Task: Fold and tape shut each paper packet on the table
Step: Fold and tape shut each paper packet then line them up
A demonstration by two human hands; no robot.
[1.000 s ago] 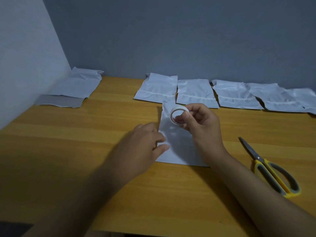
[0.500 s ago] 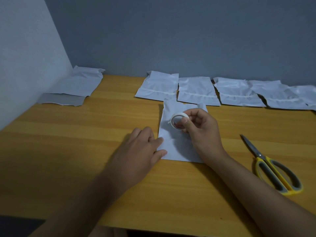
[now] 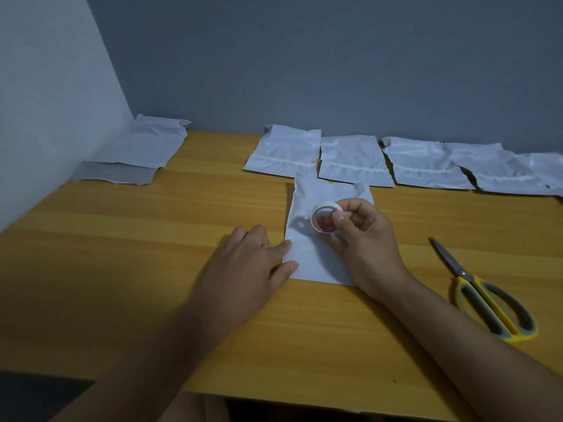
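A white paper packet (image 3: pixel 307 257) lies flat on the wooden table (image 3: pixel 152 239) in front of me. My right hand (image 3: pixel 365 239) holds a small roll of white tape (image 3: pixel 323 219) above the packet, thumb and fingers curled round its rim. My left hand (image 3: pixel 246 266) rests flat at the packet's left edge, with its fingertips touching the paper. Several more white packets (image 3: pixel 353 161) lie in a row along the back edge by the wall.
Yellow-handled scissors (image 3: pixel 484 296) lie closed on the table to the right of my right arm. Two packets (image 3: pixel 143 150) are stacked in the back left corner, against the white side wall. The table's near edge runs just below my forearms.
My right hand has kept the tape roll over the packet and turned it slightly. My left hand slid a little left, to the packet's edge.
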